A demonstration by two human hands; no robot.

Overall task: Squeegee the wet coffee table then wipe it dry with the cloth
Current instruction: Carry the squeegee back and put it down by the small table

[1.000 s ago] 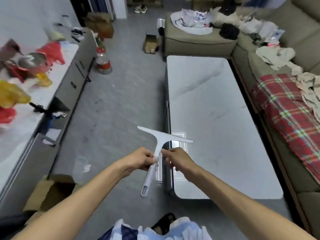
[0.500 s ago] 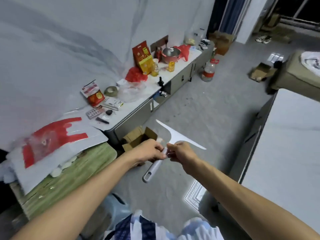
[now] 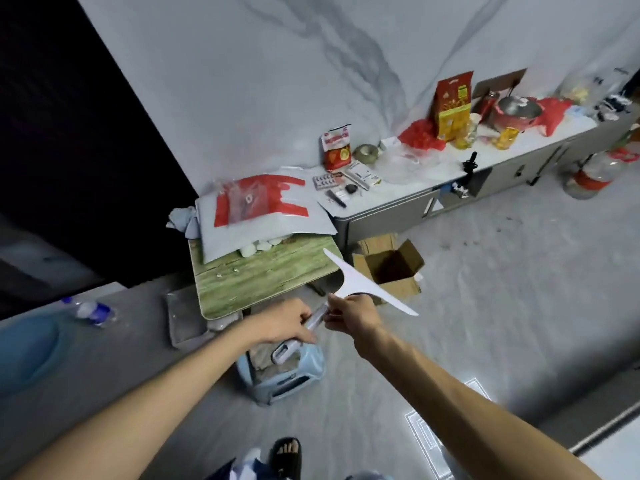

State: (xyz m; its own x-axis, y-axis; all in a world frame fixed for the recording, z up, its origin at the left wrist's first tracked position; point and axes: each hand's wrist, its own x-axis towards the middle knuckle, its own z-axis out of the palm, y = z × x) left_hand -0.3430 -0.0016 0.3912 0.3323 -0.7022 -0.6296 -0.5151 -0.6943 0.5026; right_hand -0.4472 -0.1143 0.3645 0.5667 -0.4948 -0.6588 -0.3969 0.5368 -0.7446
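Squeegee [image 3: 360,284] — both hands' grip, midair

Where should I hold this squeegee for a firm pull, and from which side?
Grip the squeegee by its long straight handle, where the left hand wraps it, coming from the slotted end, behind the blade. The T-shaped blade is thin and wide, poor to grasp; the right hand pinching at its neck probably only steadies it.

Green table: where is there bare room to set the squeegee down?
On the green table the front strip is bare, between the grey bag and its near edge, apart from two tiny bits. The floor right of the cardboard box is free. The long cabinet top is crowded.
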